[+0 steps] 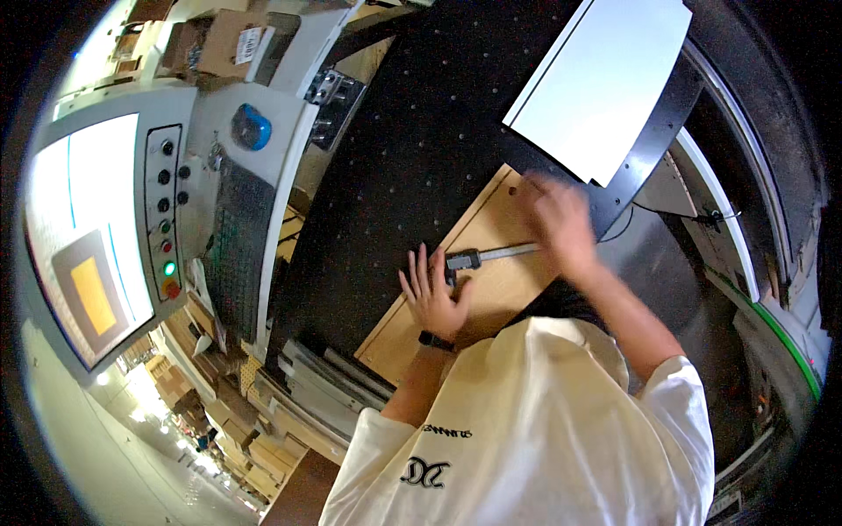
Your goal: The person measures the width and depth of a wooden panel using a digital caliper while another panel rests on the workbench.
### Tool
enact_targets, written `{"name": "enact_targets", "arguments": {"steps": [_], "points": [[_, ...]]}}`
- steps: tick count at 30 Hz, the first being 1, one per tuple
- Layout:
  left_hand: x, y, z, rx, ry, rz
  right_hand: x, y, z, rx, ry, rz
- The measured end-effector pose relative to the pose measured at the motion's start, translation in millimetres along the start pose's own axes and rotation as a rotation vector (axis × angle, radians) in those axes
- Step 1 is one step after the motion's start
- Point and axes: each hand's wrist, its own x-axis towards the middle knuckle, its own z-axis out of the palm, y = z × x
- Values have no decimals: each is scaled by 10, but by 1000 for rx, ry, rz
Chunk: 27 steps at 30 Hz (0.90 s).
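Observation:
A light wooden board [491, 223] lies along the near edge of a black, hole-dotted work table [395, 149]. On the board rests a digital caliper [465, 259] with a dark display housing and a long metal beam pointing right. My left hand [436, 298], with a dark band on its wrist, lies on the board with fingers spread, beside the caliper's housing. My right hand [559, 219] is over the board's right end near the beam's far end, and motion smears its fingers. Whether it touches the beam or board is unclear.
A large white machine cover [605, 83] stands over the table's right side. To the left are a control panel with a lit screen [88, 237], a keyboard [241, 232] and a blue mouse [252, 128]. Cardboard boxes [232, 44] sit beyond. Metal bars [324, 381] lie at lower left.

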Motion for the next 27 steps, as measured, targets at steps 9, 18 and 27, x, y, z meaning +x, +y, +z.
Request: {"name": "enact_targets", "arguments": {"steps": [9, 18, 27], "points": [[123, 61, 24, -23, -43, -130, 1481, 1233, -250, -209, 233, -100], [326, 145, 81, -57, -42, -94, 1705, 1102, -370, -3, 31, -175], [473, 175, 113, -70, -19, -137, 1713, 1063, -341, 1, 11, -157]]}}
